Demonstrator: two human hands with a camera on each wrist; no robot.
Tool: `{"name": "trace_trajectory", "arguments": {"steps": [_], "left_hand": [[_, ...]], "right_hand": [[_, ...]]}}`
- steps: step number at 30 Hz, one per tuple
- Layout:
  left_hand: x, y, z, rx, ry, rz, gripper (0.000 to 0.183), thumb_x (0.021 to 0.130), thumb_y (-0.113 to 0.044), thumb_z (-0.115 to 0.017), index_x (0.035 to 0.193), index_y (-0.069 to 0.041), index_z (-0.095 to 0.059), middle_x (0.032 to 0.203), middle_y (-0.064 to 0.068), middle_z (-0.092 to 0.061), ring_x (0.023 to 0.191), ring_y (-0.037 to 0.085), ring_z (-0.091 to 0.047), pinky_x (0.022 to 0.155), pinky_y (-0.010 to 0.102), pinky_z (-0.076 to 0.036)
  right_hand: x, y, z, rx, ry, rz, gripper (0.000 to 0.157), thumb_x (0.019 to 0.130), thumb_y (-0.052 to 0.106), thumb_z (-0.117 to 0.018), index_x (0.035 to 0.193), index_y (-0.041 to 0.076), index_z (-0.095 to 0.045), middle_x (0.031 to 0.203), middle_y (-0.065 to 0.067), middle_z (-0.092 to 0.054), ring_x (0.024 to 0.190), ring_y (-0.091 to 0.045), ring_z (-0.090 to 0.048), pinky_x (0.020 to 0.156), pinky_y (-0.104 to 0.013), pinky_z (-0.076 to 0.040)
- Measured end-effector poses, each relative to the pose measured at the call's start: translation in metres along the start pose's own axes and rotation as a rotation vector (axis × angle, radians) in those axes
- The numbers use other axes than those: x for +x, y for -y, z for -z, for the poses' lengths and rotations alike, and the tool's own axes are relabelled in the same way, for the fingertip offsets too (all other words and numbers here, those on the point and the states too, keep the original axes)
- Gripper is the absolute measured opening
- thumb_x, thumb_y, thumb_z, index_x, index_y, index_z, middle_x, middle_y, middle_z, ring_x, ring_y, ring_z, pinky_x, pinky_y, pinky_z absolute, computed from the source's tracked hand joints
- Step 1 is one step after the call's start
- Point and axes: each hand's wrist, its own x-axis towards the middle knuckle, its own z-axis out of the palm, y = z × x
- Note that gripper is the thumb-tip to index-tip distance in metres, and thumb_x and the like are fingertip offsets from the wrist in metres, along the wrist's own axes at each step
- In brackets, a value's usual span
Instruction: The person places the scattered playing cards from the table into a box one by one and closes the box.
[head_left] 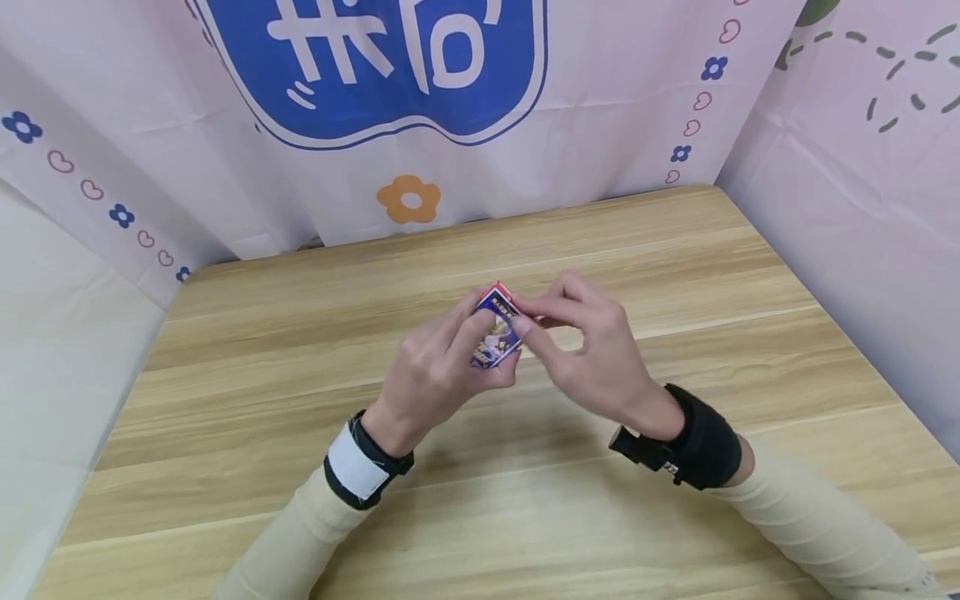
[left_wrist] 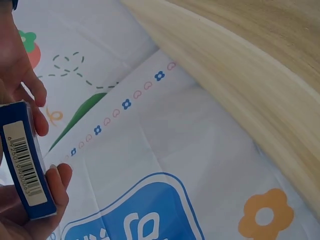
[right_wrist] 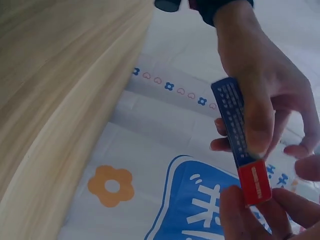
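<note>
A small blue cardboard box (head_left: 496, 335) with a red end and a printed picture on its face is held above the table between both hands. My left hand (head_left: 438, 354) grips it from the left side, the index finger lying on the picture face. The right hand (head_left: 596, 346) has its thumb and index finger at the upper right edge, pinching near the red end. A white barcode label shows on one side of the box (left_wrist: 26, 162) in the left wrist view. White print covers the blue side of the box (right_wrist: 231, 117) in the right wrist view; its contents are hidden.
Below the hands lies a wood-grain table (head_left: 247, 400). A printed cloth (head_left: 600, 142) with a blue sign, hearts and flowers hangs behind it, and more pale cloth stands along the right side. Black straps (head_left: 701, 437) are on both wrists.
</note>
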Motion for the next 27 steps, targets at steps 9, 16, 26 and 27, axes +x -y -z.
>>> {"name": "trace_trajectory", "arguments": {"steps": [9, 16, 26, 27], "left_hand": [[-0.005, 0.002, -0.001, -0.041, 0.107, 0.223, 0.049, 0.072, -0.024, -0.076, 0.102, 0.004, -0.049, 0.094, 0.021, -0.066, 0.061, 0.021, -0.063, 0.044, 0.032, -0.055], [-0.011, -0.002, -0.013, -0.042, 0.203, 0.397, 0.052, 0.074, -0.03, -0.075, 0.104, 0.005, -0.051, 0.085, 0.016, -0.063, 0.064, 0.02, -0.062, 0.045, 0.03, -0.055], [-0.014, 0.017, -0.01, -0.081, 0.235, 0.496, 0.043, 0.088, -0.022, -0.066, 0.116, 0.002, -0.046, 0.101, 0.018, -0.066, 0.078, 0.024, -0.066, 0.062, 0.034, -0.058], [-0.014, 0.019, -0.009, -0.077, 0.235, 0.503, 0.041, 0.088, -0.021, -0.065, 0.116, 0.002, -0.045, 0.101, 0.018, -0.065, 0.078, 0.023, -0.066, 0.063, 0.034, -0.058]], "right_hand": [[-0.008, -0.004, -0.015, -0.182, 0.231, 0.081, 0.1, 0.063, 0.032, -0.086, 0.14, -0.004, -0.033, 0.109, -0.016, -0.037, 0.104, -0.021, -0.045, 0.082, -0.036, -0.049], [-0.011, -0.021, -0.029, -0.457, 0.197, 0.06, 0.094, 0.059, 0.04, -0.083, 0.132, -0.005, -0.044, 0.117, -0.022, -0.043, 0.103, -0.028, -0.04, 0.083, -0.043, -0.04], [0.023, -0.116, 0.01, -0.343, 0.53, -0.338, 0.103, 0.059, 0.038, -0.088, 0.14, 0.003, -0.035, 0.134, -0.017, -0.046, 0.118, -0.03, -0.039, 0.097, -0.055, -0.036], [0.026, -0.127, 0.012, -0.33, 0.558, -0.37, 0.102, 0.059, 0.038, -0.088, 0.139, 0.003, -0.036, 0.133, -0.016, -0.046, 0.117, -0.031, -0.04, 0.096, -0.055, -0.037]]}}
